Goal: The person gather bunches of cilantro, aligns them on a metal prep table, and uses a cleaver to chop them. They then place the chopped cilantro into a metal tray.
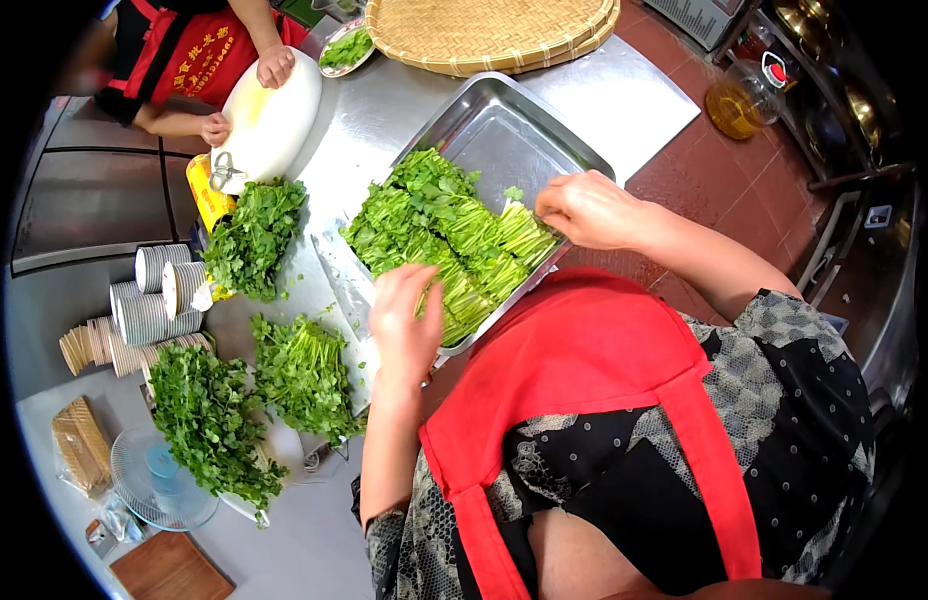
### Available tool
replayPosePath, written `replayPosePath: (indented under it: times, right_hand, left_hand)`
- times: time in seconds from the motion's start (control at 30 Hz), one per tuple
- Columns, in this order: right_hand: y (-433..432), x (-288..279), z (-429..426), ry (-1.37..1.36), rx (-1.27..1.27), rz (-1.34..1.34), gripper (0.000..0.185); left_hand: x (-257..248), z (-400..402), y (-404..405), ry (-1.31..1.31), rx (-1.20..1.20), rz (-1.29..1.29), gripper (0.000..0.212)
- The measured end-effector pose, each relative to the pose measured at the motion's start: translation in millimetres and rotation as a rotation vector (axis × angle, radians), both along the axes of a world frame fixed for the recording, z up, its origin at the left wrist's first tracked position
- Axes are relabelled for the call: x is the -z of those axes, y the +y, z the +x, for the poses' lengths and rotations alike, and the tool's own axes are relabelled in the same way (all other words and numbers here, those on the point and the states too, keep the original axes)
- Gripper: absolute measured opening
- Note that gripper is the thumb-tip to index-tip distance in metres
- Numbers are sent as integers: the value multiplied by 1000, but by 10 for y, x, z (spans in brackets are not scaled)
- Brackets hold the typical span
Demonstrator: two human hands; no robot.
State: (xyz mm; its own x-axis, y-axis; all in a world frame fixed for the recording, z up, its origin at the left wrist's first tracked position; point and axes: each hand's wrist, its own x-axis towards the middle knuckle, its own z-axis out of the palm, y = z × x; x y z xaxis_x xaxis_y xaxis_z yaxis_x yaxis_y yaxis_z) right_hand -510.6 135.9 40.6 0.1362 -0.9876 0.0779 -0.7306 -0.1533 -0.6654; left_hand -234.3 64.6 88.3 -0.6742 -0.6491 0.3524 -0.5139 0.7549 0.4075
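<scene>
A rectangular stainless steel tray (pixel 509 146) lies before me on the metal table. Bunches of leafy green herbs, probably coriander (pixel 434 217), fill its near and left part in rows, with pale cut stems towards me. My left hand (pixel 404 319) is over the tray's left near rim, beside the stems, thumb and fingers apart and nothing seen in it. At the right wall, my right hand (pixel 588 210) has its fingers curled beside the end of a stem bunch (pixel 528 232); whether it grips any stems is hidden. The tray's far part shows bare metal.
More herb bunches (pixel 306 375) lie at the left, beside stacked bowls (pixel 153 315). Across the table a co-worker's hands (pixel 275 66) touch a round white board (pixel 273 112) bearing scissors (pixel 225 172). Woven bamboo trays (pixel 486 30) stand at the back. An oil jug (pixel 741 101) is at the right.
</scene>
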Motion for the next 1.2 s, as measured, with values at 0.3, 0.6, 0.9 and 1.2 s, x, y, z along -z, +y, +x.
replayPosePath:
  times: [0.3,0.6,0.9,1.2]
  right_hand:
    - [171,177,176,-42,108,56,5]
    - [172,141,97,-150,111,-9,5]
    - [-2,20,-216,-252,203,-94,4]
    - [-228,-447,638,-325,-31,-111,3]
  left_hand:
    - [376,-851,-67,-244,249,-7,5]
    - [306,-904,-43,-254,168,98,7]
    - [74,115,68,71,-174,14,31]
    - [-79,2078,177,-366,-708,92,110]
